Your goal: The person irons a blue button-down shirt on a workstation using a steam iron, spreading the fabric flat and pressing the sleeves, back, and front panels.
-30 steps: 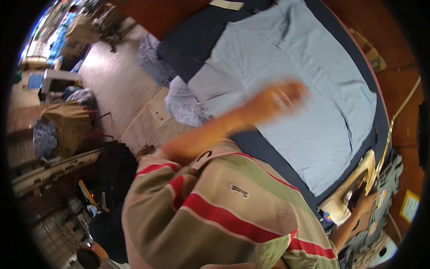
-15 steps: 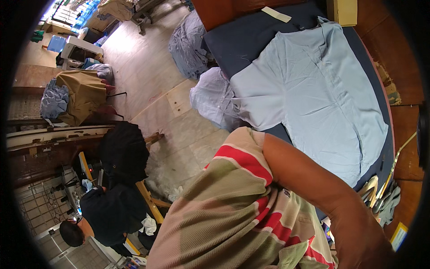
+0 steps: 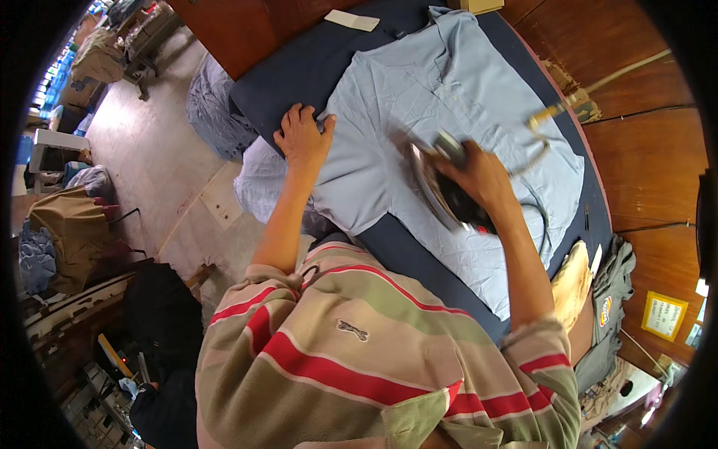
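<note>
A light blue shirt (image 3: 464,105) lies spread over a dark blue padded table (image 3: 288,63), with creases across its sleeve and front. My right hand (image 3: 482,176) is wrapped round the handle of a steam iron (image 3: 436,191), which is over the body of the shirt and blurred by motion. A cord and hose trail from the iron toward the right. My left hand (image 3: 305,138) lies with fingers apart at the shirt's upper sleeve edge, partly on the dark cover.
A pale strip (image 3: 351,20) rests at the table's far edge. Crumpled bluish cloth (image 3: 217,108) hangs at the left side. Folded grey clothing (image 3: 604,314) sits right of the table by a wooden wall (image 3: 636,150). A dark-clothed person (image 3: 168,408) is at lower left.
My view has swung to the right. Both hands have come into view over the shirt, the right one with the iron; before, one arm reached down to the lower right.
</note>
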The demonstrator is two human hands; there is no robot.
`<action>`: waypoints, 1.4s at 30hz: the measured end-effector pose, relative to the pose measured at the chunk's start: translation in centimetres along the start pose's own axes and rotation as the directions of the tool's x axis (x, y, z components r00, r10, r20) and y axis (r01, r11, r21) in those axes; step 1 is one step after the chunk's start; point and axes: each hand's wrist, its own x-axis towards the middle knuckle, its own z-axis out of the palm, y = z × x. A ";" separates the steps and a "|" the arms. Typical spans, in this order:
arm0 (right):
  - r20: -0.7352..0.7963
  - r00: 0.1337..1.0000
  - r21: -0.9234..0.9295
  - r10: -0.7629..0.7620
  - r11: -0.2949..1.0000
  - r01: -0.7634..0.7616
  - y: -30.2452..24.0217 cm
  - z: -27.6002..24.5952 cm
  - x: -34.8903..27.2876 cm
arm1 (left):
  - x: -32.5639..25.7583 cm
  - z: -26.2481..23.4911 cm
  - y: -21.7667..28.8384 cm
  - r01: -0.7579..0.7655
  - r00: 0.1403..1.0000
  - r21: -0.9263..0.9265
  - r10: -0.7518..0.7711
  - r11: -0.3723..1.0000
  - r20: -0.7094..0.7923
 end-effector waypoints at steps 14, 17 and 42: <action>-0.075 0.862 -0.192 -0.502 0.855 0.481 -8.5 3.8 14.9 | -1.3 1.6 -2.3 -0.069 0.990 -0.213 0.041 0.975 -0.136; -0.051 0.907 -0.153 -0.417 0.901 0.405 -8.7 4.0 14.1 | -1.2 1.6 -2.1 -0.099 0.982 -0.204 0.062 0.974 -0.179; 0.024 0.917 -0.162 -0.399 0.903 0.398 -12.2 3.2 13.0 | -0.7 1.9 -1.7 -0.117 0.973 -0.314 0.045 0.942 -0.227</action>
